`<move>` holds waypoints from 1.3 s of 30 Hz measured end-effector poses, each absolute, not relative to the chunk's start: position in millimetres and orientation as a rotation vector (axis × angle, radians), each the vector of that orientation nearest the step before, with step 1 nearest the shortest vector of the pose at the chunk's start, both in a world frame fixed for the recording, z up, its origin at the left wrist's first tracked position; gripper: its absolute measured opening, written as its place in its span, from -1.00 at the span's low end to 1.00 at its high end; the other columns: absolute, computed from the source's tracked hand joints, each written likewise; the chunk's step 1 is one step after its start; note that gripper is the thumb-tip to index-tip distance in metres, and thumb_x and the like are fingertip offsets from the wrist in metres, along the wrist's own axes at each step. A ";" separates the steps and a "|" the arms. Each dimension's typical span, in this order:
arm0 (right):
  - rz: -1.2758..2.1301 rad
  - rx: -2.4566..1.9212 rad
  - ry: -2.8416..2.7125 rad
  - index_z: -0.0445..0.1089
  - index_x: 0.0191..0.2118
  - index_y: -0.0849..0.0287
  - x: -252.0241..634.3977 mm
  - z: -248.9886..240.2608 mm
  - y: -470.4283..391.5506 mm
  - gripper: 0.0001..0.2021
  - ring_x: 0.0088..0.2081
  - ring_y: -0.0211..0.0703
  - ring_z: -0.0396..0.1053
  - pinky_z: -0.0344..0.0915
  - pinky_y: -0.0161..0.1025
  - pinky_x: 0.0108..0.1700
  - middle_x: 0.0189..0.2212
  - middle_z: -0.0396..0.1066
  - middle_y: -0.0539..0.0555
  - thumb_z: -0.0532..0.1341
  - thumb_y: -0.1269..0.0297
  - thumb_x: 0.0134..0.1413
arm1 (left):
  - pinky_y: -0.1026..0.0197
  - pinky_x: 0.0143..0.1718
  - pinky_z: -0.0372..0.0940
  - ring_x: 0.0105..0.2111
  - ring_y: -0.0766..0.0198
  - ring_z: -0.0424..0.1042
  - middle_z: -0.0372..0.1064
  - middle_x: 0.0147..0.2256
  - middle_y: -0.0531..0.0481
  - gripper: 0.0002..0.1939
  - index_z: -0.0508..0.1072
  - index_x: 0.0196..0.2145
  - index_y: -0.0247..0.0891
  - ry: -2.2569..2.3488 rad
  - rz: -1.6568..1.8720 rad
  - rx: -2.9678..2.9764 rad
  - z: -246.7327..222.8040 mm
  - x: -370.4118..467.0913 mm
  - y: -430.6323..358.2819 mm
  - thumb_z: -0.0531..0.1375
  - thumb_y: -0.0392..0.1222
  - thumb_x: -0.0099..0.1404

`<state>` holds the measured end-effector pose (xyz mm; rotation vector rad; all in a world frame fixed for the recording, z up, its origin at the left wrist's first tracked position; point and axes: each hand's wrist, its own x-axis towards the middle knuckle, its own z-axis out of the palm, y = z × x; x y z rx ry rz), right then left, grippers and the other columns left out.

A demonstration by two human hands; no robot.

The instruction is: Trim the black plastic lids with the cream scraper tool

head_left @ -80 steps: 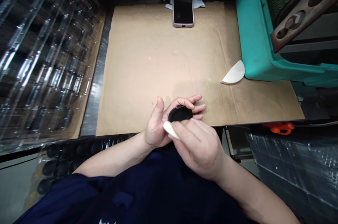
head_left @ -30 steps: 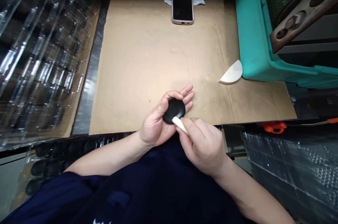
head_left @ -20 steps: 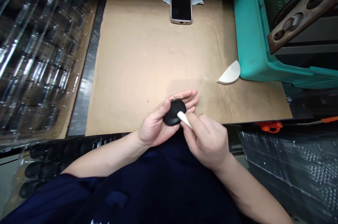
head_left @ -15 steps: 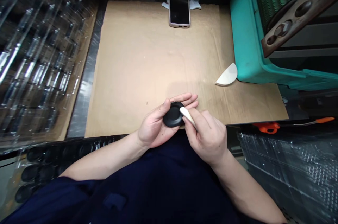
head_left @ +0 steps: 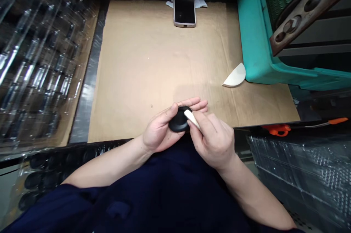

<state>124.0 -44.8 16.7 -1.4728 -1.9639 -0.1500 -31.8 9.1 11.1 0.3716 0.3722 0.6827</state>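
A shallow round black dish (head_left: 178, 121) is held in the left hand (head_left: 161, 131), near the close edge of the cardboard sheet (head_left: 153, 53); the grip is half closed, the rim being pinned by the thumb while the fingers are stretched out flat beyond. A small white pad (head_left: 193, 119) is pinched in the right hand (head_left: 215, 138), the grip being closed between thumb and curled fingers, with the pad's tip set within the dish. A white half-moon pad (head_left: 235, 76) is placed beside the turquoise crate (head_left: 255, 50), and a smartphone (head_left: 184, 9) is laid partly over crumpled cloth (head_left: 202, 2).
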 end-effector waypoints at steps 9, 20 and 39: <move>-0.168 -1.449 -1.934 0.41 0.01 0.33 125.0 15.2 -40.9 -0.76 -0.33 -0.14 0.49 0.42 -0.23 -0.29 -0.31 0.52 0.14 0.27 0.44 0.25 | -0.12 0.40 0.02 0.37 -0.10 0.14 0.28 0.28 -0.29 -0.50 0.42 0.20 -0.39 0.376 0.666 0.403 7.7 -32.4 9.0 -0.03 -0.03 0.53; -0.130 -1.493 -1.860 0.45 -0.03 0.19 146.3 30.7 -53.2 -0.72 -0.29 -0.12 0.42 0.39 -0.16 -0.23 -0.26 0.53 0.10 0.35 0.49 0.12 | -0.20 0.40 -0.02 0.38 -0.17 0.09 0.18 0.34 -0.26 -0.45 0.39 0.24 -0.33 0.298 0.675 0.463 9.2 -31.3 8.0 -0.01 0.08 0.50; -0.200 -1.497 -2.059 0.47 -0.09 0.35 130.3 36.0 -50.5 -0.84 -0.41 -0.17 0.28 0.25 -0.17 -0.33 -0.40 0.48 0.12 0.29 0.49 0.21 | -0.13 0.43 -0.09 0.37 -0.06 0.13 0.27 0.28 -0.31 -0.49 0.37 0.24 -0.42 0.323 0.665 0.467 8.1 -30.2 7.6 -0.10 -0.13 0.53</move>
